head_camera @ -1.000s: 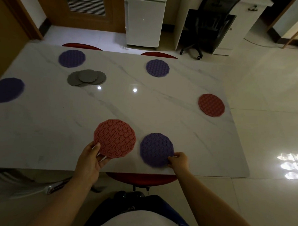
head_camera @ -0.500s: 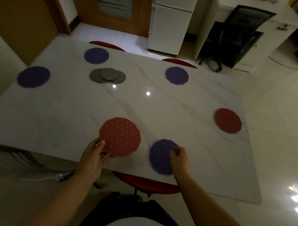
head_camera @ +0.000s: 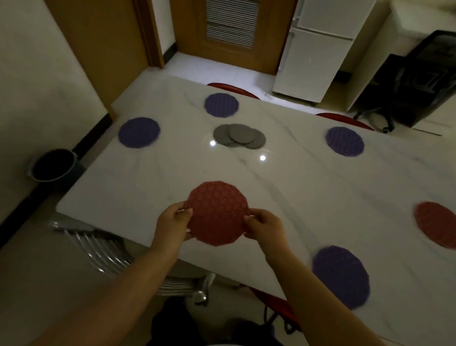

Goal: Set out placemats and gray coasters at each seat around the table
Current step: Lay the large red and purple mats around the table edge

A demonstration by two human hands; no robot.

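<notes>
Both the left hand (head_camera: 173,224) and the right hand (head_camera: 265,225) pinched opposite edges of the red placemat (head_camera: 217,211) above the near edge of the marble table (head_camera: 312,181), probably to carry it level to a seat still without one.

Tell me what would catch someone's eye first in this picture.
Both hands, left hand and right hand, grip a red placemat over the near edge of the white marble table. Beyond it, a pile of gray coasters sits between purple placemats.
</notes>
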